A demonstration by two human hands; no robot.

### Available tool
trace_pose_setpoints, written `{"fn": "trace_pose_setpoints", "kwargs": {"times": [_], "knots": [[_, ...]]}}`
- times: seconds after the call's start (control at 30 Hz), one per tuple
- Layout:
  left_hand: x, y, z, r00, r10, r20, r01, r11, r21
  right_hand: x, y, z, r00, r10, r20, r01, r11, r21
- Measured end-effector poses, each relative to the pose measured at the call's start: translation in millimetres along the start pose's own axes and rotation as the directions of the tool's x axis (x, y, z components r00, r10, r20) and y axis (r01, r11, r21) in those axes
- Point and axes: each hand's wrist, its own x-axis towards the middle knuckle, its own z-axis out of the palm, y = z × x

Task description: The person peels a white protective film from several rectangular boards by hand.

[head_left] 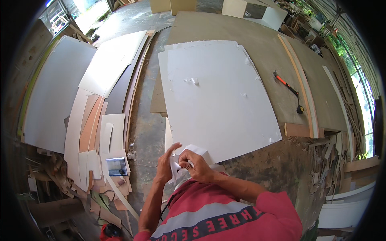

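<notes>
My left hand (164,165) is at the near edge of a large white sheet (217,100), its fingers stretched out and pointing away from me. Beside it, the bent fingers of my right hand (197,166) pinch a thin white strip of film (175,170) that hangs down between both hands. The strip lies against the left palm side. Just beyond my right hand, a white flap (197,150) curls up by the sheet's near corner. Small crumpled white scraps (194,81) lie on the sheet.
The sheet rests on a wide brown board (225,30). A hammer (284,82) with an orange handle and a tape measure (300,109) lie to its right, near a long wooden strip (299,80). Pale panels (114,58) and offcuts are stacked at left; scrap wood (327,162) is piled at right.
</notes>
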Motion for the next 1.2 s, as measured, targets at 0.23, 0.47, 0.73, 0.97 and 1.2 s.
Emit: {"fn": "trace_pose_setpoints", "kwargs": {"times": [0.23, 0.47, 0.73, 0.97, 1.2], "knots": [[-35, -11, -57, 0.971, -0.058, 0.233, 0.068, 0.997, -0.035, 15, 3, -30, 0.992, 0.123, 0.039, -0.128, 0.917, 0.379], [-70, -31, -148, 0.726, -0.357, -0.588, 0.325, 0.931, -0.165, 19, 84, -102, 0.937, 0.106, -0.332, -0.233, 0.899, -0.370], [-114, -90, -176, 0.587, -0.267, -0.764, 0.408, 0.913, -0.006, 71, 110, -82, 0.897, -0.260, 0.357, 0.431, 0.335, -0.838], [-132, -98, -144, 0.612, -0.343, -0.713, 0.493, 0.870, 0.006, 86, 122, -94, 0.835, -0.277, 0.474, 0.544, 0.298, -0.784], [-157, -134, -147, 0.590, -0.424, -0.687, 0.432, 0.885, -0.175, 94, 120, -99, 0.812, -0.282, 0.512, 0.584, 0.369, -0.723]]}}
